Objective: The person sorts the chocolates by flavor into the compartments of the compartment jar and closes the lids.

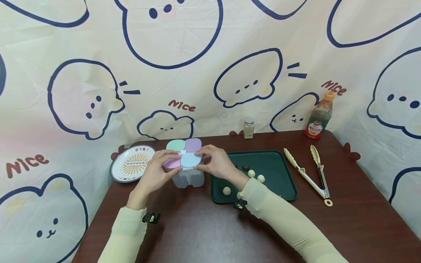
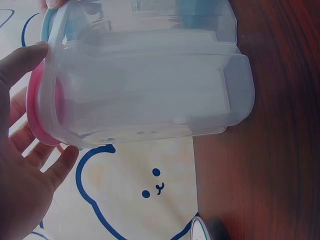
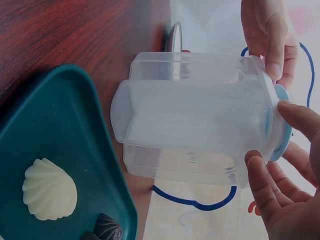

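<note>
**Dark wooden table against a cartoon-print backdrop, both hands on a four-lidded container**

A cloth backdrop point(image 1: 210, 54) printed with outlined cartoon animals and the word "Nice" hangs behind and around the table point(image 1: 204, 233), whose top is dark reddish-brown wood.

At the far left of the table lies a round patterned plate point(image 1: 131, 163), just beside the left hand point(image 1: 157, 174). That hand's fingers curl round the left side of a clear plastic container point(image 1: 189, 179), the thumb against the pink lid at its rim; the left wrist view shows the fingertips point(image 2: 30, 55) pressed to that edge. The container stands on the table between the plate and a tray, and is topped by four pastel lids in green, purple, pink and blue, set like petals.

The right hand point(image 1: 215, 164) grips the container from the other side, its fingertips point(image 3: 295, 112) pinching the blue lid's edge. Both arms wear pale yellow sleeves point(image 1: 283, 223).

To the right, touching close by the container, sits a dark green tray point(image 1: 276, 171) holding several small pale shell-shaped sweets point(image 1: 227, 190) and darker ones. Behind the tray stands a small spice jar point(image 1: 249, 128). Further right lie cream-coloured tongs point(image 1: 312, 171), and in the far right corner an orange-capped sauce bottle point(image 1: 319, 117) stands against the backdrop.
</note>
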Demonstrator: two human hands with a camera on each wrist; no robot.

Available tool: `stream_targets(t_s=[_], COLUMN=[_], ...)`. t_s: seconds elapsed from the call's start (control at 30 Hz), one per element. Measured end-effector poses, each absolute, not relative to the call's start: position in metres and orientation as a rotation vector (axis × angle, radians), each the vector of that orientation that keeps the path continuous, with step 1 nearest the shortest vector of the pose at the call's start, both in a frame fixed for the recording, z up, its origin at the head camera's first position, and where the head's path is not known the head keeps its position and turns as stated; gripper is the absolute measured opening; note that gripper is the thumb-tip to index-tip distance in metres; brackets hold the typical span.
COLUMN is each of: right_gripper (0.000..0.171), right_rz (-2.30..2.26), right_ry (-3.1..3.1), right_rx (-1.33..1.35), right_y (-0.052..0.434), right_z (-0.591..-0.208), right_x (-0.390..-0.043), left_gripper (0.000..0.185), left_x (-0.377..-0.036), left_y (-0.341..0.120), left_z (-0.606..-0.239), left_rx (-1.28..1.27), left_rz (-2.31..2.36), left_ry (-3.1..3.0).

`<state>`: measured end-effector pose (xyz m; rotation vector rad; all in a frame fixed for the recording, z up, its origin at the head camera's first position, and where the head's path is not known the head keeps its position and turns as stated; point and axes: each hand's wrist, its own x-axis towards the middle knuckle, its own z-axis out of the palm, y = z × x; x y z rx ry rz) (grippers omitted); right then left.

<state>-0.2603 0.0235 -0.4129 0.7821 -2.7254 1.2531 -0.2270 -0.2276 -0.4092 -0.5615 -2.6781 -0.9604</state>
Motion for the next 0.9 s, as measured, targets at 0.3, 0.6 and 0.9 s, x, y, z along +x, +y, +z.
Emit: stream_targets(t_s=[0.3,0.6,0.9], right_gripper=[0.045,0.043,0.045], right_rz=[1.249,1.267,1.277], right_ry=[-2.708,-2.694,-2.703], right_rx=[0.785,0.808,0.807], right_y=[0.0234,0.0243,0.0244], right_z=[-0.4138,-0.4136,-0.4139], right_x=[-0.2598,-0.2593,-0.2599], left_gripper=[0.040,0.040,0.040], left_x=[-0.2270,-0.2263,-0.2260], left_y=[-0.2277,-0.2273,-0.2271], left_z=[-0.4110,-0.4095,-0.4094], left_rx=[-0.559,-0.561,-0.560], left_rz=[-0.966,-0.966,-0.965], left_ry=[-2.685,-2.684,-2.688])
